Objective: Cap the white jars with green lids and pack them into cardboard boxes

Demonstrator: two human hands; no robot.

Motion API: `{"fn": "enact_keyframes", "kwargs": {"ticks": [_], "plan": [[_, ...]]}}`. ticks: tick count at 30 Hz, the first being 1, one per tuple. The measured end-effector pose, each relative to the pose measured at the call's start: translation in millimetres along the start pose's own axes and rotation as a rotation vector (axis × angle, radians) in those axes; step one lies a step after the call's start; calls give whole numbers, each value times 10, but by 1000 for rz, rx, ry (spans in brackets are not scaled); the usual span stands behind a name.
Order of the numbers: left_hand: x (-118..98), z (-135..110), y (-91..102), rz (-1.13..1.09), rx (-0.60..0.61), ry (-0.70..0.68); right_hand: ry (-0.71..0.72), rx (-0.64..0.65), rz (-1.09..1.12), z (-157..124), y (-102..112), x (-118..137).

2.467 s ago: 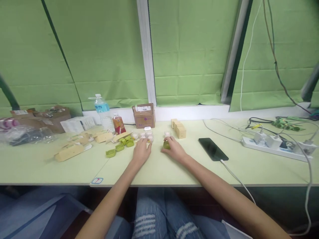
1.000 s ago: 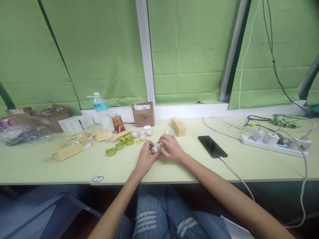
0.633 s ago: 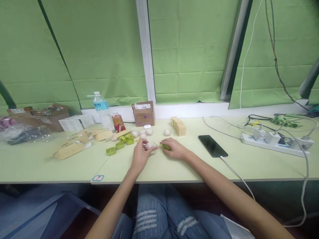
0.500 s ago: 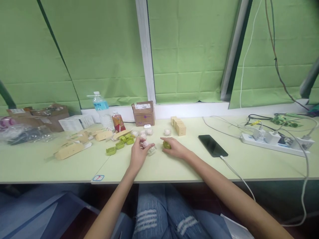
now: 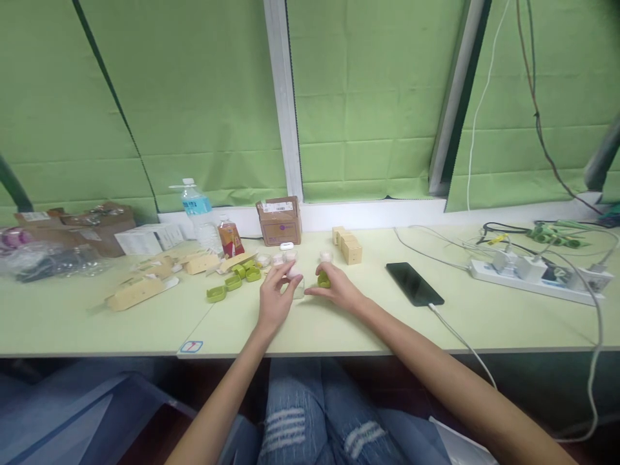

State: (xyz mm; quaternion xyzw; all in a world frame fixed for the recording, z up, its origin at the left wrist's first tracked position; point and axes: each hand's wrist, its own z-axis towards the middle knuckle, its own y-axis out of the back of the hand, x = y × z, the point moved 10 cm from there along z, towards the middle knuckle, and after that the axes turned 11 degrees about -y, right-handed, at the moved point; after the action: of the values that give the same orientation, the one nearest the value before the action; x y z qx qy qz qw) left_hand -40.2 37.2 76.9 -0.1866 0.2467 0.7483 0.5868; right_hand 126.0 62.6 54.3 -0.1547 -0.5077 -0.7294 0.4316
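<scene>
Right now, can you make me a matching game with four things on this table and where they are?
Things:
1. black phone
2. water bottle
3. green piece
4. white power strip

Places:
A. at the right hand
B. far right, with chargers plugged in
C. at the back left, beside the small red pouch
D. flat on the table, right of both hands, with a white cable in it

Pairs: 1-D, 2-C, 3-A, 4-B
</scene>
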Motion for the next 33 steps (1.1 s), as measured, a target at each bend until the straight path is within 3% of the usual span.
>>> {"fn": "enact_keyframes", "kwargs": {"ticks": [5,11,20,28,33], "plan": [[7,-78,-146,-214,-6,111,39,41,106,-39,-9,147],[-33,-70,-195,-197,81,137,207,91,218,-102,-100,348],[111,-96,-218,-222,59,238,214,-10,142,-67,-87,247],[224,-103,-103,-180,-22,309,216,-54,45,-62,-100,216],[214,-80,-114,-158,9,319,229,-84,40,-52,-77,203]]}}
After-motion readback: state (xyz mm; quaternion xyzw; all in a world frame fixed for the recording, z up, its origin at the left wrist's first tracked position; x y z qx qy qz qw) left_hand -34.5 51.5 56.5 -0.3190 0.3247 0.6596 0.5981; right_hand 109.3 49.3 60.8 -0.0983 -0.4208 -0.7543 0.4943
